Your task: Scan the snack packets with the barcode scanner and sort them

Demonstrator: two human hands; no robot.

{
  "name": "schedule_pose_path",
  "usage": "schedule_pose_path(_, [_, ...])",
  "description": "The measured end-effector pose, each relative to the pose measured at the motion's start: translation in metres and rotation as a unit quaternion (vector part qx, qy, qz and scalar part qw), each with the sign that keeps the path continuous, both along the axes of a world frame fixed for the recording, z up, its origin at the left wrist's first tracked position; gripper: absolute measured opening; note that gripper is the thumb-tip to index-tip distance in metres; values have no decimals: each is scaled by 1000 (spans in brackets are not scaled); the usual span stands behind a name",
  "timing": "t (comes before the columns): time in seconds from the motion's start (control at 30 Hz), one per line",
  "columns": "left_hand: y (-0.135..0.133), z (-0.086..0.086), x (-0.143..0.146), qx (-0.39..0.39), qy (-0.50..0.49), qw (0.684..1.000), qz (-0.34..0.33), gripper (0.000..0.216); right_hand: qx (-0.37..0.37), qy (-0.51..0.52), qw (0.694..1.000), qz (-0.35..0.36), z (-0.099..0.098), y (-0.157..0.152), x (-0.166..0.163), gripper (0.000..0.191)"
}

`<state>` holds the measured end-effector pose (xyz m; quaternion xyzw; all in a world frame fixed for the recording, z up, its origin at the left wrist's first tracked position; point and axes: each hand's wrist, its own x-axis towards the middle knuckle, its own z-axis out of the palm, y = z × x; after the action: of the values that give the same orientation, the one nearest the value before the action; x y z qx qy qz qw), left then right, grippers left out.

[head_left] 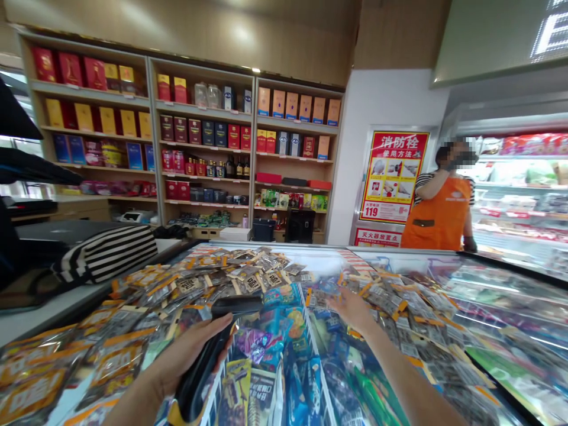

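My left hand [195, 349] is wrapped round the handle of a black barcode scanner [237, 305], whose head points right above the freezer. My right hand [350, 310] reaches forward over the right compartment, its fingers at an orange-edged snack packet [319, 299]. Motion blurs those fingers, so whether they grip it cannot be told. Similar packets [252, 281] with orange edges lie heaped on the left and back of the freezer top. More packets [399, 305] are spread to the right. Between my hands, blue ice cream wrappers [302, 378] fill a white wire basket [316, 349].
A striped bag [109, 254] rests on the counter at the left. Shelves [204, 145] of boxed bottles line the back wall. A person in an orange vest [437, 213] stands beyond the freezer at the right, near a lit refrigerated display [519, 183].
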<state>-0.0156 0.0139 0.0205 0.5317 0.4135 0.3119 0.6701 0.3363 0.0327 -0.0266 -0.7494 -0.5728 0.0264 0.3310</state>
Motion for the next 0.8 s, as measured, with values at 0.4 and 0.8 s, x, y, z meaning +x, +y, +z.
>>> schedule_pose_path(0.4, [-11,7,6,13,-41,999,-28,31,96,36,993,66,28,10,-25,62])
schedule_pose_path(0.8, [-18,7,11,8,-44,999,-11,31,88,105,969,205,25,-6,-62,25])
